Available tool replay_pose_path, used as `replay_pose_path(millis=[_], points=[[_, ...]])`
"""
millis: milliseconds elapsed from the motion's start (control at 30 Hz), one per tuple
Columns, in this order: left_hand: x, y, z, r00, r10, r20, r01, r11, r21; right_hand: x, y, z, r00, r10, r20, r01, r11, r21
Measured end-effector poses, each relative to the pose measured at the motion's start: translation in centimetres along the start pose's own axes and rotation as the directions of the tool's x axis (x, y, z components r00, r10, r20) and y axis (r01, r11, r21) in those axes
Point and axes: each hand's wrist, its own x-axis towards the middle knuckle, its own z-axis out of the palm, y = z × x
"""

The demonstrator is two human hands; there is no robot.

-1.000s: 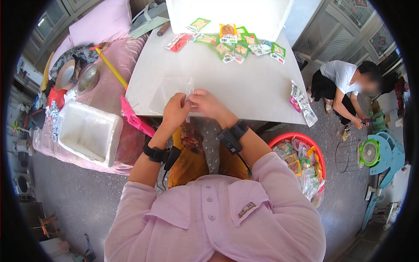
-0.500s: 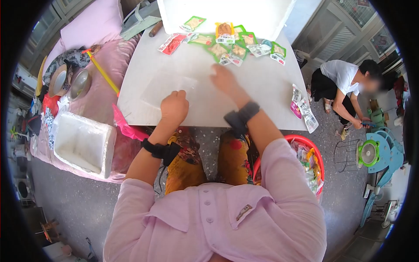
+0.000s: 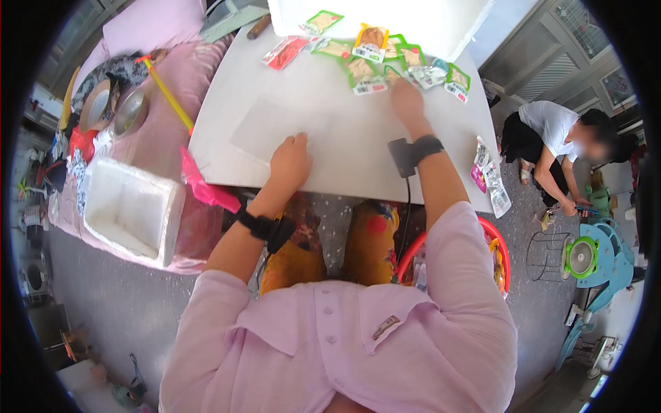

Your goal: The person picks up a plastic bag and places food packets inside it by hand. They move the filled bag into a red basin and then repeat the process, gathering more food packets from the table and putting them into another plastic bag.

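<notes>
My left hand [image 3: 290,160] is closed at the near edge of a clear plastic bag [image 3: 265,131] that lies on the white table [image 3: 337,148]. At the far side, my right hand [image 3: 407,103] reaches to a group of small food packets, its fingertips at a green-edged packet [image 3: 391,74]. What those fingers hold, if anything, is too small to tell. Just beyond lies a yellow packet [image 3: 370,43], with a green-edged packet [image 3: 362,70] to its left. A red packet [image 3: 284,51] is farther left, and a silver packet [image 3: 428,74] is right of my hand.
A white foam box [image 3: 379,20] stands at the table's back. Long packets [image 3: 497,187] lie at the right edge. Below is a red basket [image 3: 507,256] with packets. Another foam box [image 3: 131,210] sits on the pink bedding at left. A person [image 3: 558,141] crouches at right.
My right hand has moved forward and right to the packets. My left hand stays at the bag, which has shifted slightly. The whole view has shifted a little.
</notes>
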Motion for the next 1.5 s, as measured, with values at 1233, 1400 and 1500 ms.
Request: replay_pose_path(millis=[1233, 1400, 1500], points=[[-0.9, 4.9, -0.1, 0.976, 0.216, 0.019, -0.217, 0.976, 0.038, -13.0, -9.3, -5.8, 0.786, -0.071, 0.615, -0.463, 0.592, 0.660], [-0.5, 5.1, -0.3, 0.997, 0.025, 0.067, -0.024, 1.000, -0.003, -12.2, -11.9, -2.6, 0.799, -0.016, 0.601, -0.594, 0.130, 0.794], [-0.4, 4.6, -0.7, 0.999, 0.039, 0.006, -0.039, 0.997, -0.073, -11.9, -11.5, -3.2, 0.652, -0.308, 0.693, -0.757, -0.207, 0.620]])
